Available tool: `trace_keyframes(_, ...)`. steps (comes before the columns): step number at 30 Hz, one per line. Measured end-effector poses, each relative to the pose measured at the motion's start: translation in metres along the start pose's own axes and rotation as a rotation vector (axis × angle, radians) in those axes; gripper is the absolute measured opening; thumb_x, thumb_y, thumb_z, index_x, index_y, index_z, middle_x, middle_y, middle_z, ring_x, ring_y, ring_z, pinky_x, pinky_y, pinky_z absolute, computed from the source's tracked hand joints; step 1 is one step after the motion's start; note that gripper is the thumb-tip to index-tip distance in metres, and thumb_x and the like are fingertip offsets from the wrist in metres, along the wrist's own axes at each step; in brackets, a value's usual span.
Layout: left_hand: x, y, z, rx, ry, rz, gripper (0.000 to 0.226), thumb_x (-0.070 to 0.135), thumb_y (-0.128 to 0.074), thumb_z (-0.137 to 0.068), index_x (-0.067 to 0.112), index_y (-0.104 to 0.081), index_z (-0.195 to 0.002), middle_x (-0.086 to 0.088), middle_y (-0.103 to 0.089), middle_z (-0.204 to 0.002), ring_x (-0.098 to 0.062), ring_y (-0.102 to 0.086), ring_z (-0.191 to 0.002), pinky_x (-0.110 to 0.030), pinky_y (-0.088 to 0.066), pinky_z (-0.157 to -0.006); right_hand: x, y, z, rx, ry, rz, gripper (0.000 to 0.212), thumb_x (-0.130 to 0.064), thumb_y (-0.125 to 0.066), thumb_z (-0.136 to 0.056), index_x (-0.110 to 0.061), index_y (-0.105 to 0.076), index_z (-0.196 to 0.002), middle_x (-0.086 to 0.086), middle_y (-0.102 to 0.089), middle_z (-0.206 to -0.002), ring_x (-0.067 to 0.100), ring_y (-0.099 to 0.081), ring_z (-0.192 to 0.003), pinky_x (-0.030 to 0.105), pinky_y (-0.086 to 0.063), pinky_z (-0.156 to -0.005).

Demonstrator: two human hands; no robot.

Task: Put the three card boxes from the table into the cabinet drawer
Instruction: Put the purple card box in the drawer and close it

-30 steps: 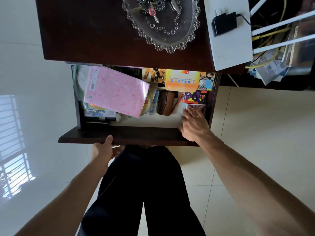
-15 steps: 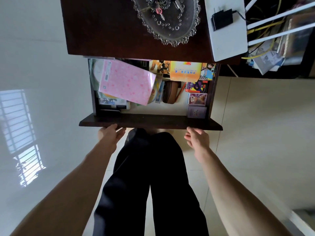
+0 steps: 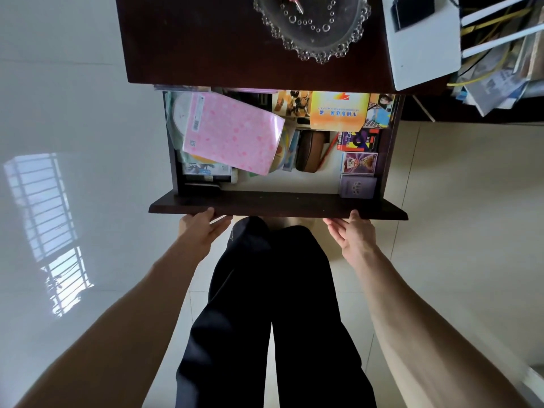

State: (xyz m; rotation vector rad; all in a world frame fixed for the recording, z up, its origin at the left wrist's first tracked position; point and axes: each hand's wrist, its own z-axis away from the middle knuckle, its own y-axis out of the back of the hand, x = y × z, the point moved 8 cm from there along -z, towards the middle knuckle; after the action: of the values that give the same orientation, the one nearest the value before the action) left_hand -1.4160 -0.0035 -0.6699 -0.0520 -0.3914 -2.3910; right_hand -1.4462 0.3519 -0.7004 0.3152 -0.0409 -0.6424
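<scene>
Touching dark wooden drawer front (image 3: pixel 276 206) — left hand (image 3: pixel 200 231), right hand (image 3: pixel 351 234)

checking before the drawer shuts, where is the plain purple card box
In the head view, the purple card box lies in the drawer's front right corner, just behind the front panel, with a patterned card box directly behind it.

Three card boxes (image 3: pixel 357 169) are laid flat in a row along the right side of the open drawer (image 3: pixel 276 206).
</scene>
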Motion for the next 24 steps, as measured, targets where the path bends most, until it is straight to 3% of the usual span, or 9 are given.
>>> trace_keyframes(2, 0.0, 0.0, 0.0, 0.018, -0.012, -0.016, 0.031, 0.004, -0.051, -0.096, -0.008, -0.048, -0.125, -0.026, -0.069, -0.112, -0.036, -0.074, -0.09, -0.039, -0.062, -0.082, 0.001, -0.004, 0.0, -0.03, 0.0, -0.03, 0.034, -0.029, -0.033, -0.11, -0.021, -0.063, -0.095, 0.024, -0.066, -0.109, 0.033, -0.073, -0.092, 0.037, -0.063, -0.077)
trace_keyframes(4, -0.001, 0.001, -0.001, 0.041, -0.026, -0.016, 0.031, 0.003, -0.052, -0.096, -0.008, -0.048, -0.124, -0.026, -0.068, -0.112, -0.037, -0.073, -0.092, -0.039, -0.061, -0.083, 0.001, -0.004, 0.002, -0.027, -0.024, -0.027, 0.032, -0.028, -0.034, -0.109, -0.016, -0.063, -0.105, 0.026, -0.067, -0.105, 0.036, -0.073, -0.1, 0.037, -0.066, -0.068)
trace_keyframes(6, -0.002, 0.003, -0.001, 0.057, -0.033, 0.001, 0.029, 0.003, -0.053, -0.096, -0.007, -0.05, -0.123, -0.025, -0.068, -0.113, -0.038, -0.073, -0.092, -0.039, -0.059, -0.087, 0.001, 0.0, 0.005, -0.006, -0.026, -0.014, 0.029, -0.03, -0.041, -0.108, -0.013, -0.061, -0.095, 0.023, -0.076, -0.085, 0.038, -0.078, -0.086, 0.034, -0.063, -0.053)
trace_keyframes(8, -0.002, 0.003, -0.002, 0.057, -0.038, 0.018, 0.025, 0.003, -0.054, -0.095, -0.004, -0.052, -0.119, -0.023, -0.069, -0.11, -0.036, -0.074, -0.089, -0.037, -0.061, -0.082, -0.001, 0.002, 0.008, 0.013, -0.005, -0.004, 0.023, -0.028, -0.047, -0.107, -0.017, -0.06, -0.091, 0.023, -0.076, -0.075, 0.036, -0.079, -0.075, 0.032, -0.06, -0.05)
trace_keyframes(11, -0.001, 0.004, -0.002, 0.066, -0.043, 0.023, 0.015, 0.004, -0.055, -0.095, -0.001, -0.054, -0.109, -0.021, -0.072, -0.103, -0.033, -0.076, -0.082, -0.031, -0.063, -0.071, -0.001, 0.001, 0.01, 0.021, 0.01, -0.018, 0.018, -0.027, -0.049, -0.106, -0.02, -0.059, -0.093, 0.023, -0.073, -0.084, 0.035, -0.079, -0.073, 0.03, -0.059, -0.05)
trace_keyframes(15, 0.001, 0.005, -0.001, 0.077, -0.028, -0.01, 0.009, 0.005, -0.055, -0.095, 0.0, -0.056, -0.103, -0.02, -0.073, -0.098, -0.03, -0.076, -0.079, -0.031, -0.063, -0.069, -0.001, 0.002, 0.012, 0.013, 0.0, -0.022, 0.018, -0.027, -0.048, -0.107, -0.017, -0.059, -0.096, 0.024, -0.072, -0.091, 0.036, -0.079, -0.073, 0.029, -0.06, -0.05)
trace_keyframes(20, 0.001, 0.005, -0.001, 0.07, -0.03, -0.018, 0.013, 0.004, -0.055, -0.094, -0.004, -0.057, -0.104, -0.023, -0.072, -0.1, -0.031, -0.076, -0.078, -0.029, -0.063, -0.064, -0.002, 0.002, 0.01, -0.003, 0.02, -0.011, 0.018, -0.024, -0.045, -0.108, -0.022, -0.056, -0.122, 0.027, -0.07, -0.104, 0.036, -0.079, -0.076, 0.029, -0.06, -0.051)
trace_keyframes(24, 0.002, 0.003, 0.0, 0.061, -0.035, -0.011, 0.009, 0.003, -0.055, -0.094, -0.003, -0.056, -0.101, -0.024, -0.071, -0.099, -0.031, -0.076, -0.078, -0.029, -0.063, -0.064, -0.005, 0.002, 0.01, 0.001, 0.03, -0.008, 0.015, -0.025, -0.046, -0.107, -0.019, -0.059, -0.11, 0.027, -0.07, -0.105, 0.037, -0.078, -0.076, 0.029, -0.059, -0.05)
